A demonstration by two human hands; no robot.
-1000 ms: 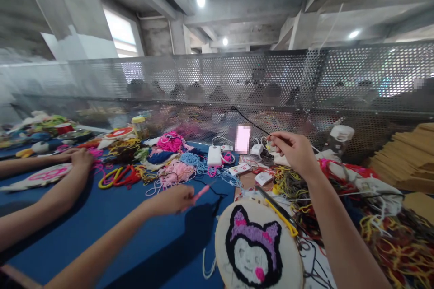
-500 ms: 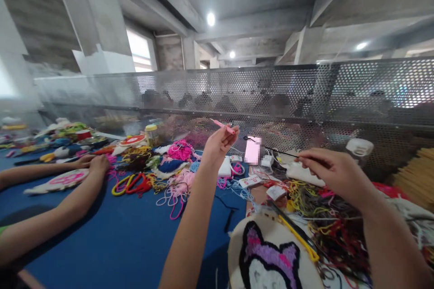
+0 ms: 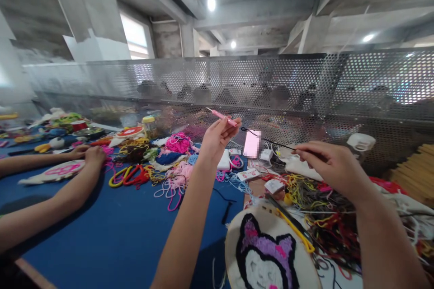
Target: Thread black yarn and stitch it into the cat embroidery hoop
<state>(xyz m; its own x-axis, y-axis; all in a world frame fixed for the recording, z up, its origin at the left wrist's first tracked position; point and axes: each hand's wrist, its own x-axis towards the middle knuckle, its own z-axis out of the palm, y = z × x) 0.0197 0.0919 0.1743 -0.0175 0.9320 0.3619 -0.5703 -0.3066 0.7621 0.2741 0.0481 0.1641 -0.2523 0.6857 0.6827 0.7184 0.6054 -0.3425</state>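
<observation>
1. My left hand (image 3: 217, 137) pinches a thin pink needle (image 3: 222, 117), raised above the table (image 3: 111, 230), tip tilted up-left.
2. My right hand (image 3: 325, 165) is closed on a black thread (image 3: 267, 140), its end just beside the needle.
3. The hoop (image 3: 267, 257) lies below, at the table's near edge; yarn (image 3: 325, 216) crowds the right.
4. Bare blue cloth lies left of my forearm.

The pink needle tool (image 3: 222, 117) looks like smooth, glossy plastic with a thin metal tip. The black strand (image 3: 267, 140) is matt yarn. The embroidery hoop (image 3: 271, 253) carries fuzzy, tufted wool on pale cloth. The tabletop (image 3: 111, 230) is covered in matt blue fabric, and the screen (image 3: 305, 81) behind is perforated, dull-shining metal.
</observation>
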